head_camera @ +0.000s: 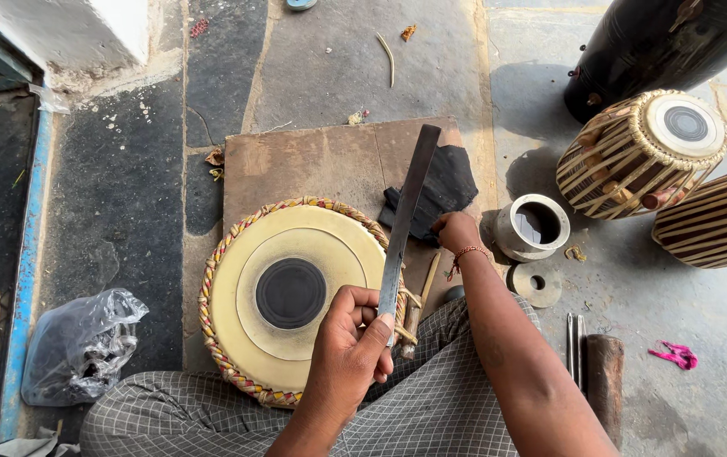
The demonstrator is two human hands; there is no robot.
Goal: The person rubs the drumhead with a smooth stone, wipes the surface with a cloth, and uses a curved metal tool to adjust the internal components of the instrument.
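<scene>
My left hand (pixel 352 337) grips the near end of a long flat metal blade (pixel 407 211) that points up and away over the board. My right hand (pixel 455 230) reaches forward with fingers closed on a black cloth (pixel 448 186) lying on a brown wooden board (pixel 313 161). A round drum head (pixel 283 292) with a cream skin, black centre patch and braided rim lies flat on the board, just in front of my checked-cloth knees, left of the blade.
A small metal cup (pixel 533 226) and a metal ring disc (pixel 535 283) sit right of the board. Strapped drums (pixel 641 152) stand at the far right. A plastic bag (pixel 80 343) lies at left, and metal rods with a wooden handle (pixel 605 377) lie at lower right.
</scene>
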